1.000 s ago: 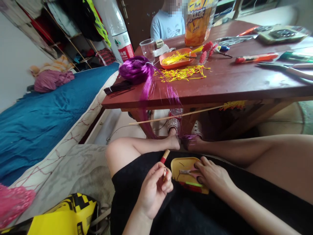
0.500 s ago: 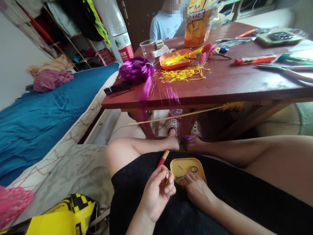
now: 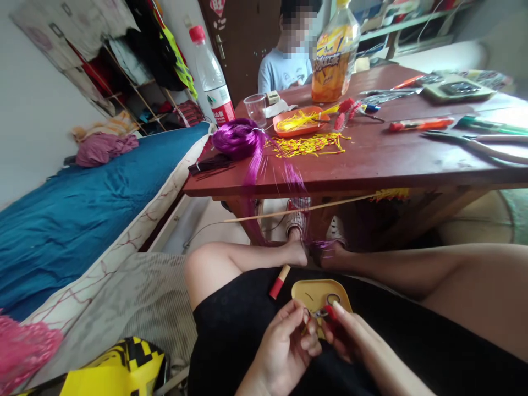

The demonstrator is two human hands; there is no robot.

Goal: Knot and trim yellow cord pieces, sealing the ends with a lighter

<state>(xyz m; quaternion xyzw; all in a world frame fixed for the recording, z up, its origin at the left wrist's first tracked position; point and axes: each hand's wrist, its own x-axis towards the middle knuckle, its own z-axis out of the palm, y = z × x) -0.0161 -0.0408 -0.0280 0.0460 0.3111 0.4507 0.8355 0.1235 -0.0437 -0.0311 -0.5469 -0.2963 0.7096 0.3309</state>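
My left hand (image 3: 291,333) is closed in a pinch on a small thin piece with red and yellow on it, mostly covered by the fingers. Close beside it, my right hand (image 3: 350,330) is wrapped around a small red-handled tool (image 3: 331,312). The tool's metal tip points at the left fingertips; blur hides its exact kind. Both hands are over a yellow tray (image 3: 300,287) on my lap. In the tray lie a ring-shaped item (image 3: 333,298) and a short dark strip (image 3: 309,296). A red and tan tube (image 3: 280,282) lies on the black cloth left of the tray.
On the red-brown table (image 3: 371,165) are purple strands (image 3: 237,137), yellow stems (image 3: 309,144), an orange dish (image 3: 284,131), pliers (image 3: 466,142) and bottles (image 3: 330,71). A thin stick (image 3: 297,209) crosses below the table edge. A person (image 3: 284,66) sits beyond it.
My right hand has lifted out of the tray with the red-handled tool and come up to the left fingertips. The left hand still pinches its small piece. The view has tilted up.
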